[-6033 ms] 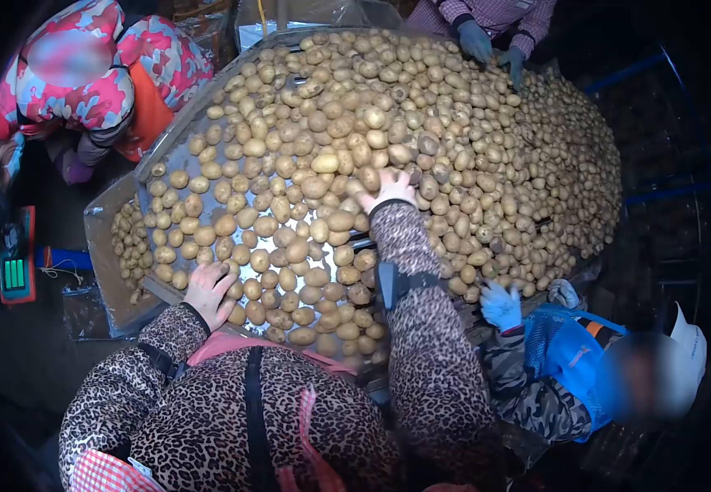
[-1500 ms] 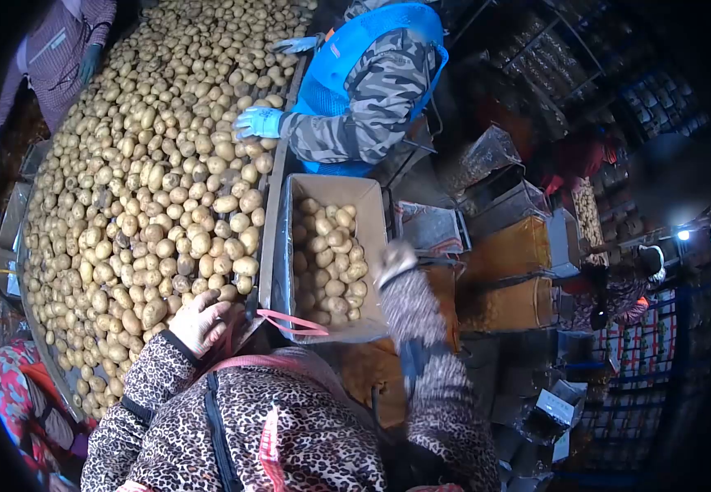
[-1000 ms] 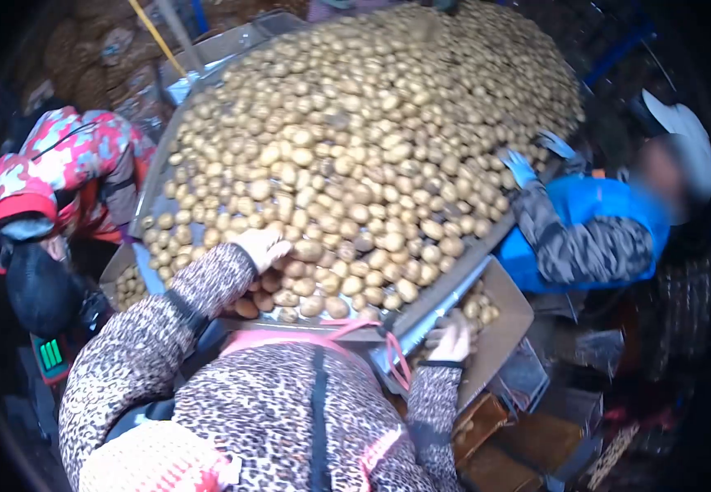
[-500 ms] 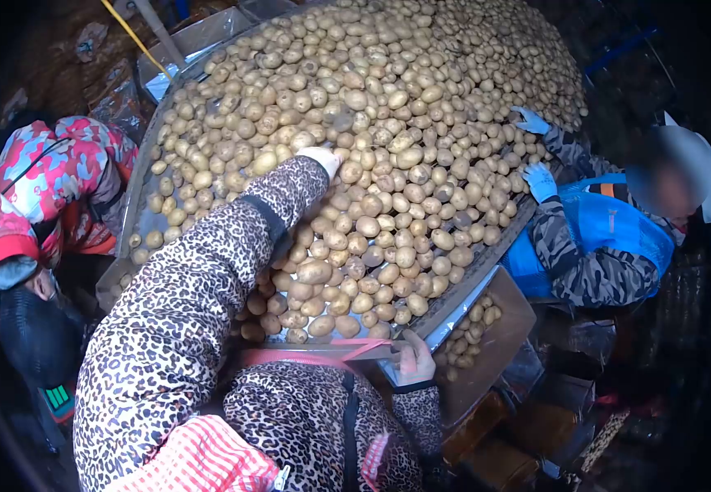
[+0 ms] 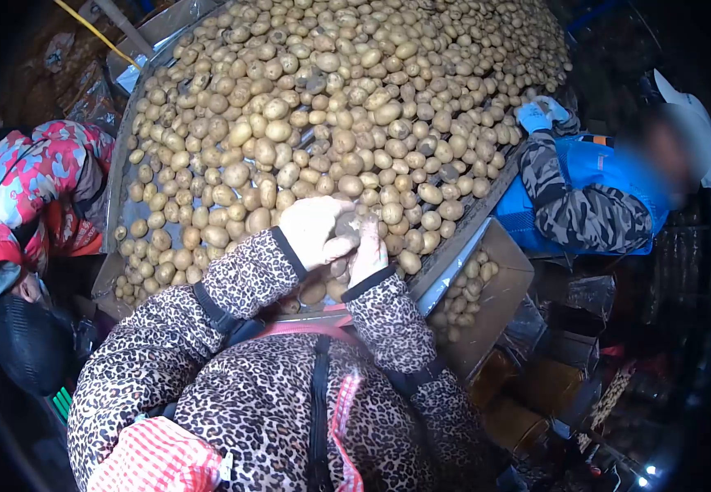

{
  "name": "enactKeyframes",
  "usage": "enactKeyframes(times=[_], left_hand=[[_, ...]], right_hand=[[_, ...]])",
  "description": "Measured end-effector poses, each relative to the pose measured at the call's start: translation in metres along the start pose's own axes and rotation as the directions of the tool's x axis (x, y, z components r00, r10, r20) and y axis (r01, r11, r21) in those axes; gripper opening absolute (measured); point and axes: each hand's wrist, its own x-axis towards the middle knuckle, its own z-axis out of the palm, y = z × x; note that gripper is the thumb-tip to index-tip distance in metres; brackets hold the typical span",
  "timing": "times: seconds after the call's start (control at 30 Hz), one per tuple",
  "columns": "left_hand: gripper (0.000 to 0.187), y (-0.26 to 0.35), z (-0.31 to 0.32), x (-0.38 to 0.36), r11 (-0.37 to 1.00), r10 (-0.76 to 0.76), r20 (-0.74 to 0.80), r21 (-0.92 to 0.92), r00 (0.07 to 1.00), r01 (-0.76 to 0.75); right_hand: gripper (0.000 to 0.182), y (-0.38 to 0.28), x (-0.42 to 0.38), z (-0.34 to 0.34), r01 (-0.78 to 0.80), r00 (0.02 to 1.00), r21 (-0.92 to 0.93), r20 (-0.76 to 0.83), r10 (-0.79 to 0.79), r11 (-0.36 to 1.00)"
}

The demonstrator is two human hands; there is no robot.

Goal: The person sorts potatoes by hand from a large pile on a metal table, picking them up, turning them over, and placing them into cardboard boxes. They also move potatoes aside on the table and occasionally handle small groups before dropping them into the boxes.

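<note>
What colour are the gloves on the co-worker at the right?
Light blue, seen in the head view on the co-worker's gloves, resting at the edge of the potatoes.

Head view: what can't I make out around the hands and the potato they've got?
- Potato: mostly covered by the left hand and right hand; its surface condition cannot be judged.
- Cardboard box of potatoes: near end hidden behind the right sleeve.
- Table: far end cut off by the top edge.
- Co-worker's gloved hand: too small to tell whether it holds anything.
</note>
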Motion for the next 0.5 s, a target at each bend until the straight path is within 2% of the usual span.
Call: enactKeyframes(times=[0.03,0.07,0.1,0.13,0.17,0.23,0.27,0.3,0.33,0.4,0.47,0.5], left_hand=[[0.053,-0.001,0.004,-0.004,0.998,0.048,-0.043,0.052,0.998,-0.046],[0.05,0.0,0.009,-0.008,0.99,0.097,-0.085,0.106,0.992,-0.088],[0.034,0.009,0.014,-0.009,0.992,-0.068,0.011,0.107,0.998,0.067],[0.019,-0.01,0.035,-0.007,0.985,0.015,-0.199,0.169,0.98,0.019],[0.017,-0.021,0.052,-0.004,0.988,0.037,-0.236,0.155,0.971,0.0],[0.02,-0.022,0.06,0.001,0.963,-0.111,-0.291,-0.268,0.95,0.031],[0.023,-0.019,0.06,0.002,0.77,-0.277,-0.232,-0.634,0.932,0.071],[0.027,-0.016,0.049,0.004,0.44,-0.355,0.032,-0.876,0.934,0.197],[0.028,-0.011,0.039,0.001,0.367,-0.309,0.121,-0.9,0.943,0.236],[0.033,-0.012,0.031,-0.004,0.338,-0.242,0.241,-0.887,0.94,0.315],[0.035,-0.003,0.039,-0.01,0.777,-0.074,-0.056,-0.63,0.996,0.023],[0.035,0.027,0.011,-0.015,0.939,-0.056,0.025,-0.338,0.998,0.061]], right_hand=[[0.057,0.01,0.003,0.002,0.046,0.997,0.076,-0.069,-0.04,0.996],[0.054,0.014,0.0,0.004,0.081,0.99,0.041,-0.123,-0.076,0.996],[0.054,0.026,0.0,0.004,0.285,0.952,-0.027,-0.112,-0.286,0.958],[0.053,0.038,0.001,0.004,0.479,0.87,-0.089,-0.09,-0.486,0.873],[0.049,0.035,-0.003,0.001,0.484,0.865,-0.11,-0.087,-0.494,0.868],[0.052,0.032,-0.004,-0.009,0.31,0.95,0.142,-0.003,-0.313,0.94],[0.054,0.03,-0.006,-0.016,0.199,0.974,0.258,0.056,-0.221,0.945],[0.057,0.025,-0.007,-0.022,0.16,0.971,0.269,0.13,-0.2,0.95],[0.061,0.019,-0.008,-0.027,0.124,0.961,0.279,0.205,-0.185,0.952],[0.066,0.021,-0.014,-0.035,0.064,0.984,0.318,0.138,-0.113,0.946],[0.067,0.02,-0.017,-0.031,0.162,0.978,0.235,0.091,-0.188,0.958],[0.063,0.031,-0.01,-0.033,0.333,0.935,0.092,0.1,-0.341,0.939]])
